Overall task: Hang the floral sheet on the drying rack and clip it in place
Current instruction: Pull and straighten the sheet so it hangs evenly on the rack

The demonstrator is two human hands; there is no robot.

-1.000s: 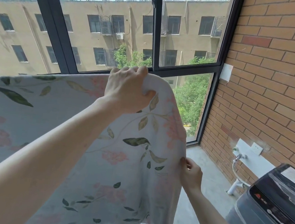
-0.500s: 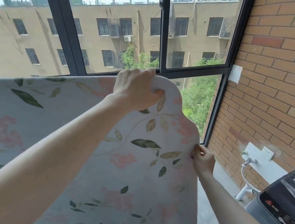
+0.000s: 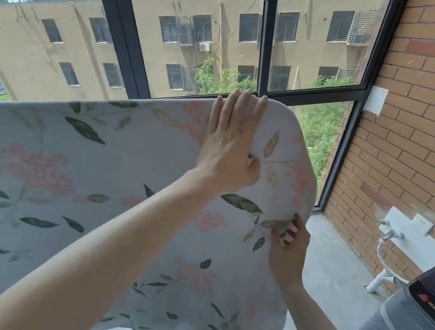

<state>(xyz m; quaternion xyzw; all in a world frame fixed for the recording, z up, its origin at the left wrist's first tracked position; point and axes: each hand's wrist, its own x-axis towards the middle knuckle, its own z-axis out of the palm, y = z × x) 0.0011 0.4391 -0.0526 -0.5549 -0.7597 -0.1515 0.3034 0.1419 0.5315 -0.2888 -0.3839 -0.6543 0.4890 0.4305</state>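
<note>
The floral sheet, white with pink flowers and green leaves, hangs spread across the view, its top edge draped over a rail I cannot see. My left hand lies over the sheet's top right corner, fingers stretched up along the fold and thumb tucked into the fabric. Lower down, my right hand pinches the sheet's right edge between fingers and thumb. The drying rack is hidden under the cloth. No clip is in view.
A dark-framed window stands right behind the sheet. A brick wall closes the right side, with a tap and hose low on it. A grey washing machine sits at the lower right on the concrete floor.
My left hand's fingers have straightened from a curled grip to lie flat over the top fold. My right hand has moved up along the right edge, pulling it outward.
</note>
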